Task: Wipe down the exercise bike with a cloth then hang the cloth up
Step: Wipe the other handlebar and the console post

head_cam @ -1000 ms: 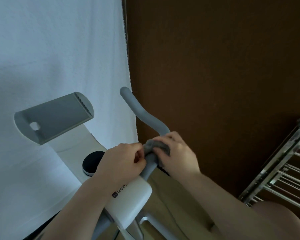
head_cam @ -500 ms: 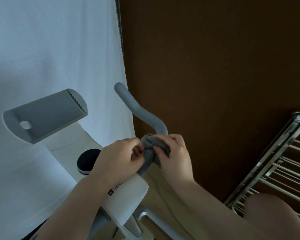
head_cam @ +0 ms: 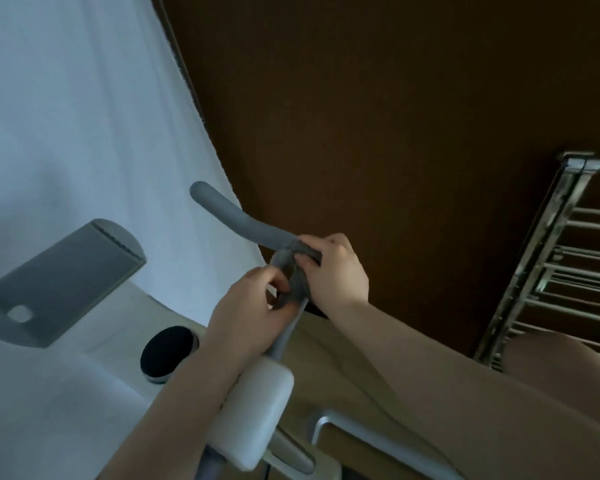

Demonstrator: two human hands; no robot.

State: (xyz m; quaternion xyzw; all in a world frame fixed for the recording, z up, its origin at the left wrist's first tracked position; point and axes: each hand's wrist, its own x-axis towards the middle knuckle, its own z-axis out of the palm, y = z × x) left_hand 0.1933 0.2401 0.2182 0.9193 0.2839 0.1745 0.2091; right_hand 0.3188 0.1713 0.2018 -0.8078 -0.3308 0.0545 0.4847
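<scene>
The exercise bike's white body (head_cam: 253, 403) rises at the bottom centre, with a grey curved handlebar (head_cam: 229, 216) reaching up and left. A grey cloth (head_cam: 293, 271) is wrapped around the bend of that handlebar. My left hand (head_cam: 246, 313) pinches the cloth's lower part against the bar. My right hand (head_cam: 333, 268) grips the cloth's upper part from the right side. Most of the cloth is hidden between my fingers.
A grey tablet holder (head_cam: 63, 278) and a black round knob (head_cam: 168, 353) sit on the bike's console at left. White curtain (head_cam: 84, 116) hangs behind, dark brown wall (head_cam: 378, 116) to the right. A metal drying rack (head_cam: 561, 271) stands at the right edge, my knee (head_cam: 561, 368) below it.
Both hands with the cloth have slid a little up the handlebar toward its bend. The view has tilted, so the bike and rack appear shifted.
</scene>
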